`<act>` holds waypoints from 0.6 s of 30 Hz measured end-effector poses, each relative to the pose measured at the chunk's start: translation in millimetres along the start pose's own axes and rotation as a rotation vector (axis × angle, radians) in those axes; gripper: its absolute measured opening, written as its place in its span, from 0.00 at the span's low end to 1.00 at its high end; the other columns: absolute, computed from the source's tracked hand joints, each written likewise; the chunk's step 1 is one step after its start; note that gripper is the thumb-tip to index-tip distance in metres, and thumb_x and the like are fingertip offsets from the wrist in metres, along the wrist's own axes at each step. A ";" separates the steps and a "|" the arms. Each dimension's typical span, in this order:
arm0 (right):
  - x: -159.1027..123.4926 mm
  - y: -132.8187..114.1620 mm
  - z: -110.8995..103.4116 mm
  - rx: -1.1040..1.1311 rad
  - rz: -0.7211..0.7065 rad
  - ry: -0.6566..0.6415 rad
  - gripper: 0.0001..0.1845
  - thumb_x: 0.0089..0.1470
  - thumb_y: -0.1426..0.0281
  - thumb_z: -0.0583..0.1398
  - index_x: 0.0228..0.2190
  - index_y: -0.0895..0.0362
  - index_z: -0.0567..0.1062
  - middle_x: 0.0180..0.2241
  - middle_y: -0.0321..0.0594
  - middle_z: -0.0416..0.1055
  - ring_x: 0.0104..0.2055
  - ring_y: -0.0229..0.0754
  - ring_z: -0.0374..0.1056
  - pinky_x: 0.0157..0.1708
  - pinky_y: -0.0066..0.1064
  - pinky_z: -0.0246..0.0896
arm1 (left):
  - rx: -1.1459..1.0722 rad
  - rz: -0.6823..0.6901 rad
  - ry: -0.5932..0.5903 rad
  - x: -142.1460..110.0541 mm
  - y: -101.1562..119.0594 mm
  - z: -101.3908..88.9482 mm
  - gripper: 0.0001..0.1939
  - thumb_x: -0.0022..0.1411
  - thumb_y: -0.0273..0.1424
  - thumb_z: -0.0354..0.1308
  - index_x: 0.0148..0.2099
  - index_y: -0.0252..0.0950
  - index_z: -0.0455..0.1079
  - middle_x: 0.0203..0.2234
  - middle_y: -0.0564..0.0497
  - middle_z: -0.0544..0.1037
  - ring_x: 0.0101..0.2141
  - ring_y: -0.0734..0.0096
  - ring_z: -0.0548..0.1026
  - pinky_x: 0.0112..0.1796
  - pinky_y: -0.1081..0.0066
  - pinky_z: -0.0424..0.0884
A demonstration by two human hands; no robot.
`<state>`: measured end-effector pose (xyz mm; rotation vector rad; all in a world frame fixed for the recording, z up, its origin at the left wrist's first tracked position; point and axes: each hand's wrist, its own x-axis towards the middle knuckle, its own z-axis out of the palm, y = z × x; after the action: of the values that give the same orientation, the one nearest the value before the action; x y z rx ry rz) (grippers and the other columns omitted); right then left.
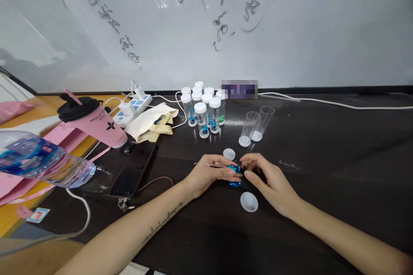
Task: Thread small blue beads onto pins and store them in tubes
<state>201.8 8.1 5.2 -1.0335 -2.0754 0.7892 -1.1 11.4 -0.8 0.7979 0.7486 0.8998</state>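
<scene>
Sorting blue beads on the desk [322,172]

My left hand [206,175] pinches thin tweezers [213,164] shut over the blue beads [235,176]; my right hand [267,178], fingers curled and holding nothing, steadies the pile. Best lift one bead gently, with the white cap [249,201] just beside.

I'm seeing even overhead light glaring off the whiteboard [206,21], w/ edges bending and the bottle [38,159] blurring.
</scene>
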 end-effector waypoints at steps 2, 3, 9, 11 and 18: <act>-1.1 0.7 -1.2 0.040 -0.034 0.021 0.11 0.64 0.63 0.52 0.46 0.53 0.66 0.36 0.40 0.69 0.36 0.42 0.66 0.37 0.34 0.62 | -0.013 0.006 0.002 0.2 -0.1 -0.1 0.16 0.43 0.30 0.72 0.35 0.28 0.77 0.28 0.45 0.81 0.33 0.60 0.80 0.42 0.60 0.74; -1.6 0.7 -1.9 0.055 -0.053 0.026 0.11 0.64 0.63 0.51 0.45 0.53 0.67 0.36 0.40 0.68 0.36 0.42 0.66 0.38 0.34 0.61 | -0.020 0.010 0.005 0.3 -0.3 -0.2 0.16 0.42 0.30 0.72 0.35 0.29 0.77 0.29 0.45 0.81 0.33 0.59 0.80 0.42 0.60 0.74; -2.2 -0.6 -3.3 0.100 -0.094 0.032 0.16 0.66 0.61 0.46 0.44 0.53 0.70 0.34 0.40 0.66 0.37 0.43 0.65 0.39 0.36 0.59 | -0.030 0.018 0.009 0.4 -0.8 -1.7 0.16 0.43 0.29 0.72 0.36 0.28 0.76 0.29 0.44 0.81 0.33 0.61 0.80 0.41 0.63 0.75; -2.2 -0.1 -3.2 0.113 -0.105 0.045 0.18 0.66 0.59 0.45 0.45 0.53 0.70 0.35 0.41 0.66 0.39 0.45 0.65 0.41 0.37 0.58 | -0.034 0.016 0.008 0.4 -0.6 -1.8 0.16 0.43 0.29 0.72 0.36 0.28 0.76 0.29 0.44 0.82 0.32 0.62 0.80 0.41 0.63 0.75; -3.8 3.0 -3.5 0.140 -0.097 0.050 0.21 0.66 0.58 0.44 0.46 0.53 0.71 0.36 0.42 0.66 0.39 0.45 0.65 0.41 0.37 0.58 | -0.052 0.024 0.001 0.8 0.7 -1.3 0.14 0.45 0.27 0.71 0.36 0.28 0.76 0.28 0.44 0.82 0.32 0.63 0.81 0.41 0.64 0.76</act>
<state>207.5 7.2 3.8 -0.8617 -1.9816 0.8382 -2.1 12.8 -1.0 0.7616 0.7148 0.9375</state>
